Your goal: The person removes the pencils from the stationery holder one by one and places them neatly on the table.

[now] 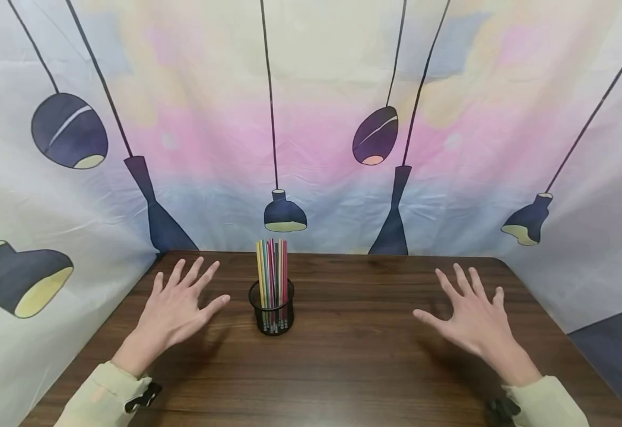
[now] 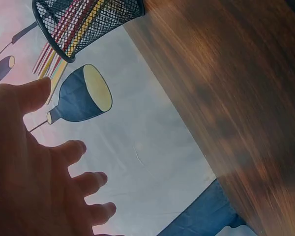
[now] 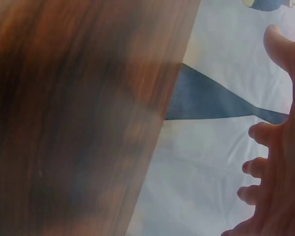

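Observation:
A black mesh pen cup [image 1: 275, 320] stands upright on the brown wooden table, left of centre. Several thin coloured sticks, perhaps pencils [image 1: 272, 267], rise out of it in yellow, teal, red and pink. To its left my left hand [image 1: 174, 311] hovers over the table with fingers spread, apart from the cup. My right hand [image 1: 476, 317] is held likewise over the right side, fingers spread and holding nothing. The left wrist view shows the mesh cup [image 2: 96, 29] beyond the thumb; in the right wrist view only table and cloth lie near the hand.
The dark wood table [image 1: 354, 367] reaches back to a hanging cloth [image 1: 321, 148] printed with pendant lamps, which also runs along both sides. Pale sleeves cover both forearms, and a black strap [image 1: 143, 397] sits at the left wrist.

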`<state>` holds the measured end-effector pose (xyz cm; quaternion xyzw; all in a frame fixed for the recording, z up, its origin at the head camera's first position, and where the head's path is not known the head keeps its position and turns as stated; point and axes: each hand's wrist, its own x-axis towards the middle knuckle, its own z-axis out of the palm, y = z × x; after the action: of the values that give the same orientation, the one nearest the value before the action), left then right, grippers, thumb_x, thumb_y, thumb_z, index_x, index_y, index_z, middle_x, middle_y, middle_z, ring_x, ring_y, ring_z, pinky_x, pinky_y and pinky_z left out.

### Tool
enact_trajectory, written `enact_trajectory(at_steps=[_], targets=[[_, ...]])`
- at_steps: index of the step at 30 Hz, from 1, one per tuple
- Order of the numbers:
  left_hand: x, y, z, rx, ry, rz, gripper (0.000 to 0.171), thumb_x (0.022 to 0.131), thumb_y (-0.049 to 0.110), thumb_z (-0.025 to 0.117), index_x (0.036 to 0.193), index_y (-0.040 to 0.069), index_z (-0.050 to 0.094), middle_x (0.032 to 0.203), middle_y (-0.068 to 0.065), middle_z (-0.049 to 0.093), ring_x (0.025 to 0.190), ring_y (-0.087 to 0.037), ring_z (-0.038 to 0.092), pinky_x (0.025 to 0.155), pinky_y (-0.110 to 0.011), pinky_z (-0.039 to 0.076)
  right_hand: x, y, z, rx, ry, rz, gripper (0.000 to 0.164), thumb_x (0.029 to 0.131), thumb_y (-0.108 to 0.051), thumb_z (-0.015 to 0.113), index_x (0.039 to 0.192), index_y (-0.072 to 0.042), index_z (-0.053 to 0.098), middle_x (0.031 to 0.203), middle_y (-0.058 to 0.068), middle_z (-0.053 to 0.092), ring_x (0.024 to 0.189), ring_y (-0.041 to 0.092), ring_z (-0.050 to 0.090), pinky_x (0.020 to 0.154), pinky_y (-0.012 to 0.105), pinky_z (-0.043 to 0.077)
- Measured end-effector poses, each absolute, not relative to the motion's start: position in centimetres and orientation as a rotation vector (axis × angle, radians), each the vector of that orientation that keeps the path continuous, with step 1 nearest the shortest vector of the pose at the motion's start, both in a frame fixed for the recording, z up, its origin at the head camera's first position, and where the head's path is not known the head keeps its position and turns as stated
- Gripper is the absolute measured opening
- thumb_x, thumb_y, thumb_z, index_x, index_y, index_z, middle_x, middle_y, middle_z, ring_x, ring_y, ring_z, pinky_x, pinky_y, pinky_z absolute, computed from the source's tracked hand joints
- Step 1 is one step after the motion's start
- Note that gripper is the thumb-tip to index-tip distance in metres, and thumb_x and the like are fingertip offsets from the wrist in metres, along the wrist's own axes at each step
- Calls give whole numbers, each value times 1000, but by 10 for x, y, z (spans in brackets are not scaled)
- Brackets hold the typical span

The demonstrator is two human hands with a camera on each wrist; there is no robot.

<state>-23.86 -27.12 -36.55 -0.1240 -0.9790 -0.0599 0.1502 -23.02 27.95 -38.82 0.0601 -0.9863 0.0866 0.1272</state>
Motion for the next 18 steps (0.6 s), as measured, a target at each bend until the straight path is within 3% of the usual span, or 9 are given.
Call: enact_trajectory(at_steps=[10,18], targets=[[-233,-269,-367,-395,-2798,-229,94,98,74,53,169,16,29,167,-26,31,150,-54,28,112,-77,22,-220,271,-389,227,-2799,270,110,87,-84,59,168,-15,30,170,26,22,156,49,16,108,83,11],[-229,-260,-375,-398,-2698,-388,94,95,70,64,165,13,38,160,-26,43,143,-51,42,105,-70,38,-217,259,-386,256,-2784,291,103,90,-75,65,164,-10,37,164,30,31,146,53,34,107,77,30]])
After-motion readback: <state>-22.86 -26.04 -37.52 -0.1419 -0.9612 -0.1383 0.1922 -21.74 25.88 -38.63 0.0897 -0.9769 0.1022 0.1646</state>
